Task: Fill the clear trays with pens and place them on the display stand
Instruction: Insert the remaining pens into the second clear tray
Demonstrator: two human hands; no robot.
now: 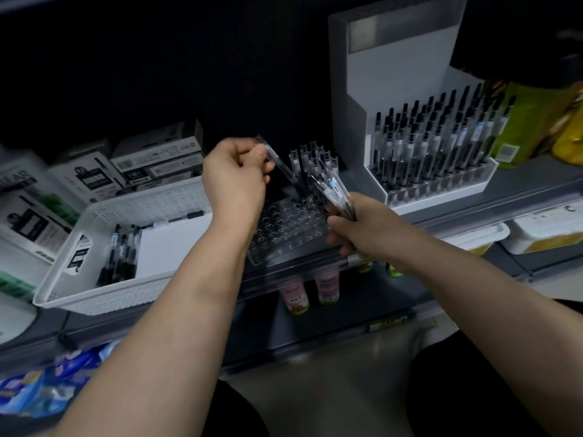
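A clear tray [284, 228] with rows of round holes lies on the grey shelf in front of me. Several pens [310, 159] stand upright in its far rows. My left hand [235, 181] pinches one clear pen [280, 164] by its upper end, the tip slanting down toward the tray. To the right, my right hand [353, 225] grips a bundle of pens [334, 192] over the tray's right side. The white display stand [356, 74] at the right holds a tray full of pens [435, 143].
A white perforated basket [104, 291] at the left holds a few loose pens [121, 257] and a white sheet. Pen boxes [157, 156] are stacked behind it. Yellow-green packages [536, 121] stand at the far right. Bottles [298, 298] sit on the shelf below.
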